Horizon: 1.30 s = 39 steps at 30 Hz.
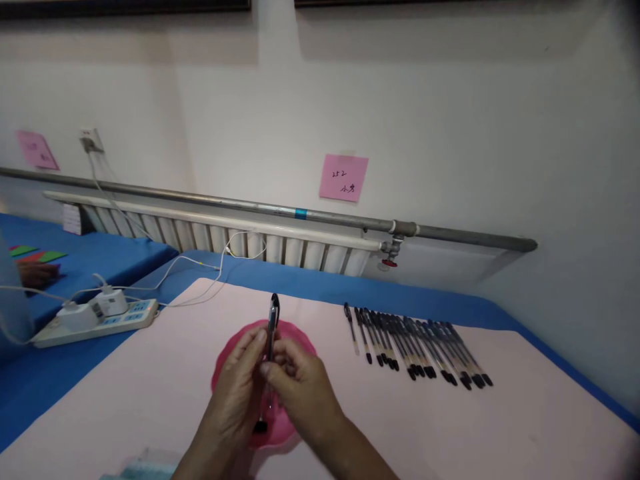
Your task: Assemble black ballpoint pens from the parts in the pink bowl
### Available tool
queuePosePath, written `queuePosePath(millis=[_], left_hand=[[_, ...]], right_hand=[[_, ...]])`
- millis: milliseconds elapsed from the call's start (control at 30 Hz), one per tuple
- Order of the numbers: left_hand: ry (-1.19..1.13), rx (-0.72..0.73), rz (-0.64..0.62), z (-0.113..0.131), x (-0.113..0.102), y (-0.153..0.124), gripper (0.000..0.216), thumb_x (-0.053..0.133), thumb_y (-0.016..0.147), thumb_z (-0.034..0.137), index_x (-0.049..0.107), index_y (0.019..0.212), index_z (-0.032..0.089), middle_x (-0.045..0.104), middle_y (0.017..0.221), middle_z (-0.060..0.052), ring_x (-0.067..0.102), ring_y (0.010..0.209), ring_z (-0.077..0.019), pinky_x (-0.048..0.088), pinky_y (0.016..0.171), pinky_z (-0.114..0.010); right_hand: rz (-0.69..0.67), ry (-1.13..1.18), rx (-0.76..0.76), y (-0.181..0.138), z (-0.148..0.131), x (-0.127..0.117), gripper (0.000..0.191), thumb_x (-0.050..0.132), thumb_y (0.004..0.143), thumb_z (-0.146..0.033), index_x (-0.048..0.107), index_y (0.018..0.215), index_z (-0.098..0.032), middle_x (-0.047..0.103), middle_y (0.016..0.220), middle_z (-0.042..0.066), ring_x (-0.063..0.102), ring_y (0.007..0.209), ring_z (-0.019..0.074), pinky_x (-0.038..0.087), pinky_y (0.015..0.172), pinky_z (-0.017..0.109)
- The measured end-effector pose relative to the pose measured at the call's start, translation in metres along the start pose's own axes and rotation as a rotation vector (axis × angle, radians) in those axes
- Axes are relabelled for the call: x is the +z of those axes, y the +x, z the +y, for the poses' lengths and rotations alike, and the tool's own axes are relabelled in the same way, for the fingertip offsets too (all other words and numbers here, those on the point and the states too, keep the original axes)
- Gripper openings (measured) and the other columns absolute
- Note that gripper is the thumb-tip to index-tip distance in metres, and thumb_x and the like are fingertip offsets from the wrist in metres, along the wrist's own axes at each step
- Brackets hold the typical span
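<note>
1. The right hand (305,383) pinches the pen (273,323) between thumb and bent fingers, about the middle of the barrel.
2. The left hand (240,367) closes on it from the other side, thumb along the barrel just below the cap; how its hidden fingertips bear on it, I cannot tell.
3. The pen stands near upright over the bowl (305,337), its capped end up and a black end down, between the palms.
4. By its look it should be light and stiff, with a smooth barrel that could slip or roll in a loose pinch. It seems sturdy enough for a firm hold, though the thin clip and clear barrel might crack if bent. The mid-barrel looks the best place to grip, with the cap as a second hold.
5. The bowl is pink with a wavy rim; hands and pen hide most of its inside.
6. To the right, a row of similar pens (415,343) lies slanted on the pale sheet (190,353), many touching or overlapping; the leftmost seems to lack a black lower end.
7. Farther left, a power strip (143,315) rests on the blue cloth (280,281), near a co-worker's hand (37,274).
</note>
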State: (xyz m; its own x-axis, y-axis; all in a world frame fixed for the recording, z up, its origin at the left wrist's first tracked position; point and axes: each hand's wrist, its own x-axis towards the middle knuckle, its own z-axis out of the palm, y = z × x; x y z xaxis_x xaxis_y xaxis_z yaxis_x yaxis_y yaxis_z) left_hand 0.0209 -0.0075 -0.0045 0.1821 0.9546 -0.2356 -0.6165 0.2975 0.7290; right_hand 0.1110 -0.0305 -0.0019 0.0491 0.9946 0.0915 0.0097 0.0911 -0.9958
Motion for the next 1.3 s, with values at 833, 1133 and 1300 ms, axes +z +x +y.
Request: queuePosePath(millis=[833, 1133, 1300], left_hand=[[1.59, 0.288, -0.063, 0.004, -0.036, 0.017, 0.012, 0.05, 0.07, 0.015, 0.061, 0.068, 0.018, 0.063, 0.075, -0.006, 0.055, 0.072, -0.0204, 0.033, 0.062, -0.028], [1.635, 0.166, 0.015, 0.0, -0.039, 0.019, 0.008, 0.058, 0.062, 0.016, 0.052, 0.058, 0.02, 0.054, 0.055, -0.004, 0.051, 0.053, -0.0203, 0.028, 0.055, -0.03], [1.593, 0.181, -0.014, 0.002, -0.038, 0.017, 0.021, 0.057, 0.063, 0.018, 0.041, 0.05, 0.022, 0.043, 0.049, 0.001, 0.041, 0.047, -0.0159, 0.023, 0.054, -0.029]], right_hand=[[0.24, -1.297, 0.181, 0.033, 0.029, -0.111, 0.019, 0.04, 0.077, -0.008, 0.056, 0.083, -0.014, 0.062, 0.084, 0.012, 0.056, 0.073, 0.0205, 0.028, 0.059, 0.028], [0.111, -1.161, 0.066, 0.031, 0.036, -0.079, 0.018, 0.04, 0.081, -0.013, 0.052, 0.068, -0.019, 0.058, 0.074, 0.004, 0.051, 0.065, 0.0147, 0.027, 0.056, 0.025], [0.109, -1.081, 0.055, 0.03, 0.04, -0.082, 0.02, 0.04, 0.08, -0.012, 0.051, 0.065, -0.019, 0.056, 0.071, 0.004, 0.049, 0.065, 0.0149, 0.027, 0.057, 0.026]])
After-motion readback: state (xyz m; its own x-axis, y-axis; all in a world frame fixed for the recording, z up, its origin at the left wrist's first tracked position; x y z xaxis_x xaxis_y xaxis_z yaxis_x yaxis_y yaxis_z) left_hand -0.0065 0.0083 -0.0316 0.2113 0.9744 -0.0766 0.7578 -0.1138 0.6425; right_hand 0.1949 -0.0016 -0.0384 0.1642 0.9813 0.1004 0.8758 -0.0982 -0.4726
